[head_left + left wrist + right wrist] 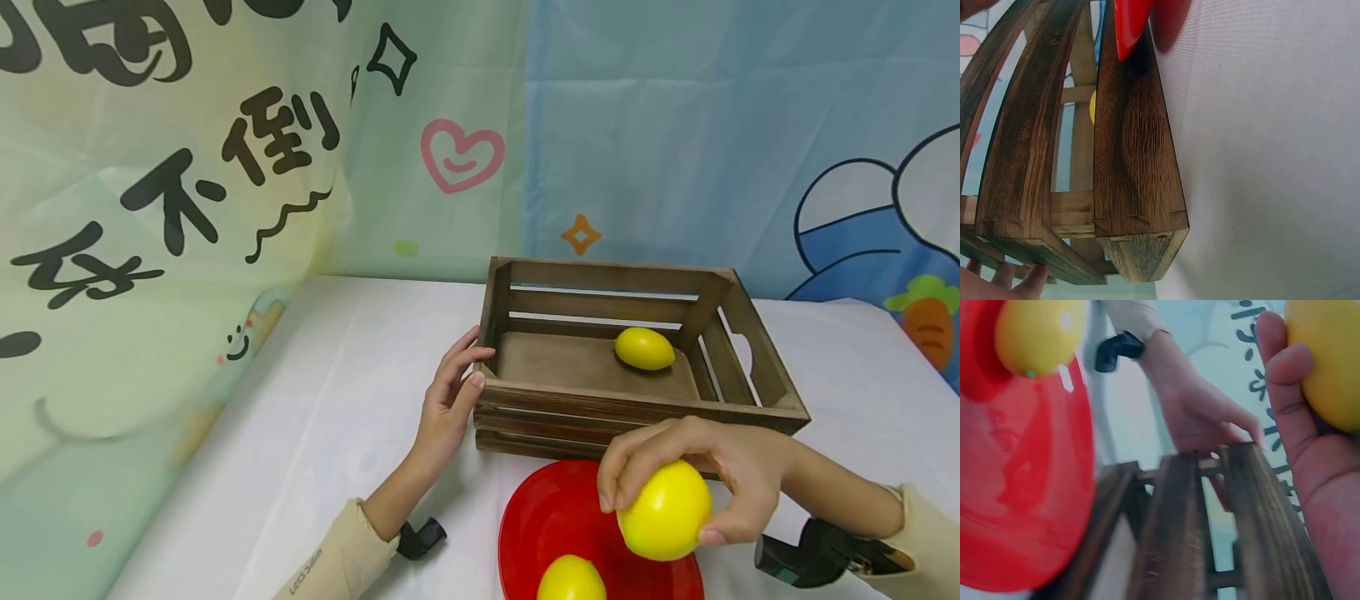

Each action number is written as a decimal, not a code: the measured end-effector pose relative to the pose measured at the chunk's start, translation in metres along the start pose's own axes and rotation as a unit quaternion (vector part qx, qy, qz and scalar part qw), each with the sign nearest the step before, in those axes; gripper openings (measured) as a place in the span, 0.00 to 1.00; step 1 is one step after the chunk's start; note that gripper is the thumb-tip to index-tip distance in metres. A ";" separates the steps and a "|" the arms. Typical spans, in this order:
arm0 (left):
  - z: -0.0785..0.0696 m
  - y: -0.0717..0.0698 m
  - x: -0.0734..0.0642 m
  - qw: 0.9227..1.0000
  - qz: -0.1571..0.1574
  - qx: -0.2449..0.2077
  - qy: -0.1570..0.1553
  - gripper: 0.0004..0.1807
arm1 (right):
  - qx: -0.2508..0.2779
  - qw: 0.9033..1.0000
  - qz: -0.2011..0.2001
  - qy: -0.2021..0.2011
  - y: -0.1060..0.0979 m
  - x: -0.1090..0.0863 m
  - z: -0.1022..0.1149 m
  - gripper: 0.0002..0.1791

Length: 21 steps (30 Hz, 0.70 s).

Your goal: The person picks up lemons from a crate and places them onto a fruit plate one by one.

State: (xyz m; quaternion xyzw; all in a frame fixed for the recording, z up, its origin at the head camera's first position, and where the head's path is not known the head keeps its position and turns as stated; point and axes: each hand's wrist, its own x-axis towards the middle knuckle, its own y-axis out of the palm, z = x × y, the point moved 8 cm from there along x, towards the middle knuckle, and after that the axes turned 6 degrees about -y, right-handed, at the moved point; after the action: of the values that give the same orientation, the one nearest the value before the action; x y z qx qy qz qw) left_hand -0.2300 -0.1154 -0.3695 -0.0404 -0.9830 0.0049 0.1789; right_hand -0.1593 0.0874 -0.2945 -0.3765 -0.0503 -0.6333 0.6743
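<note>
My right hand [705, 467] grips a yellow lemon [664, 510] between thumb and fingers, above the red plate [525, 517] and just in front of the wooden crate [592, 421]. Another lemon [572, 579] lies on the plate, partly cut off by the lower frame edge; the right wrist view shows this lemon [1038, 337] with a green spot at its end. Inside the crate, toward its right side, rests a lemon [645, 348]. My left hand [448, 404] holds the crate's left end, thumb at the near corner and fingers along the side.
A white cloth [360, 367] covers the table. Printed fabric [645, 125] hangs behind and at the left. The plate's rim [1130, 31] stands close against the crate's front. Each wrist wears a black camera [806, 554].
</note>
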 end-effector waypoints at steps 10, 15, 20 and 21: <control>0.000 0.001 0.001 1.000 0.001 -0.004 0.003 0.17 | 0.051 0.997 0.051 0.018 0.031 -0.008 -0.016 0.26; 0.001 0.001 0.000 1.000 0.002 -0.002 0.003 0.17 | 0.096 0.990 0.090 0.050 0.052 -0.015 -0.029 0.25; 0.000 0.000 0.000 1.000 -0.003 0.001 0.003 0.17 | 0.124 0.981 0.128 0.081 0.072 -0.024 -0.045 0.31; 0.001 -0.001 0.000 1.000 -0.004 0.003 0.002 0.17 | 0.125 0.979 0.135 0.087 0.074 -0.026 -0.048 0.32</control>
State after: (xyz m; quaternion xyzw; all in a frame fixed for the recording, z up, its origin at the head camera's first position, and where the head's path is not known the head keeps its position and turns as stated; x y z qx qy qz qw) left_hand -0.2299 -0.1161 -0.3703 -0.0358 -0.9828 0.0069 0.1809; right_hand -0.1177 0.0751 -0.3760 -0.2361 -0.0190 -0.5551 0.7973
